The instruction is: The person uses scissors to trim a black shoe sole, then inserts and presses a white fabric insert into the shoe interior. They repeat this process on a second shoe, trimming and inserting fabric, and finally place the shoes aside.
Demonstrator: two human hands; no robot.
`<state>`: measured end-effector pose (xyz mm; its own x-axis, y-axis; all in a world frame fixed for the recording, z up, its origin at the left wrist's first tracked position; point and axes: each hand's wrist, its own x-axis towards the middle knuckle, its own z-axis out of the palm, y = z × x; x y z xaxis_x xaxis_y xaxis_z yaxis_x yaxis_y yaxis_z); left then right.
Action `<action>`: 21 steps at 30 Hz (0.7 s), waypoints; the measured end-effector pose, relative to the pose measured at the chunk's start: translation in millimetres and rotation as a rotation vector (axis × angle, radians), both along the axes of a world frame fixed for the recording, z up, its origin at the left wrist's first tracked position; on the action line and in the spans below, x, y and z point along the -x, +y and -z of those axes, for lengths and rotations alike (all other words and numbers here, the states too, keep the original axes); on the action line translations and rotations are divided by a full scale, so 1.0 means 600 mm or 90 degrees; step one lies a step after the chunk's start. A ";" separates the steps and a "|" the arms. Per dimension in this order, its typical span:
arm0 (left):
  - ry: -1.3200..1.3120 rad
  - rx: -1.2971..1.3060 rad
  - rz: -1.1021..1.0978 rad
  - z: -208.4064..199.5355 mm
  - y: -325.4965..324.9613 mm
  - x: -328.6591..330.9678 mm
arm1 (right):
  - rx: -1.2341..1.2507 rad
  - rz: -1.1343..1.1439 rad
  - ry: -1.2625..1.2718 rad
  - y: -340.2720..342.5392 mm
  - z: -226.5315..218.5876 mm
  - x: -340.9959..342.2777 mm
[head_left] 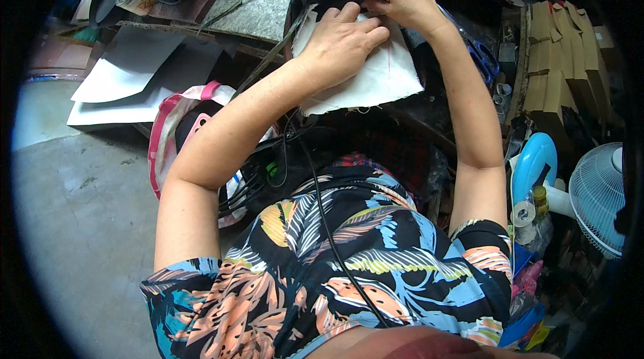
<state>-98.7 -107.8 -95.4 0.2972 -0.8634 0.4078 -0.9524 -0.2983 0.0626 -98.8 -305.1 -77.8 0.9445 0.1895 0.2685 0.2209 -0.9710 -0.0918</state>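
Observation:
A piece of white cloth [365, 84] with frayed edges lies over a dark thing on the work surface in front of me. My left hand [342, 43] rests on the cloth, palm down, its fingers slightly bent and apart, pressing on it. Just beyond the cloth's far edge, my right hand [406, 3] is closed in a pinch close to the left fingertips. What it pinches is hidden by the fingers and the dark background.
Left of the cloth is a worn grey tabletop [258, 13], with white sheets [127, 67] below it. A pink-trimmed bag [161, 131] sits near my left forearm. At right are blue-handled scissors [484, 60], stacked brown cardboard [560, 57] and a fan [597, 191]. A black cable [320, 211] crosses my front.

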 end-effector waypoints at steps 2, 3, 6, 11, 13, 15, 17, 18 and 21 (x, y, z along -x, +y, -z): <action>-0.009 -0.052 -0.013 -0.010 -0.002 0.001 | -0.260 -0.005 -0.043 -0.010 0.011 0.010; -0.012 -0.077 -0.021 -0.014 -0.003 0.002 | -0.392 -0.023 -0.065 -0.016 0.016 0.018; 0.014 -0.122 -0.032 -0.028 -0.003 0.003 | -0.473 0.130 -0.132 -0.041 0.012 0.046; 0.075 -0.172 0.022 -0.052 -0.008 -0.028 | -0.244 0.260 0.071 -0.025 0.004 0.090; 0.142 -0.198 0.025 -0.059 -0.018 -0.056 | -0.244 0.282 0.071 -0.003 0.008 0.090; 0.213 0.021 -0.067 -0.060 -0.039 -0.080 | -0.215 0.297 0.077 0.013 0.014 0.088; 0.164 0.031 -0.092 -0.056 -0.059 -0.101 | -0.220 0.308 0.069 0.019 0.019 0.086; 0.136 0.040 -0.078 -0.052 -0.078 -0.106 | -0.231 0.298 0.031 0.019 0.021 0.085; 0.176 -0.095 -0.116 -0.034 -0.093 -0.111 | -0.268 0.298 -0.024 0.012 0.029 0.083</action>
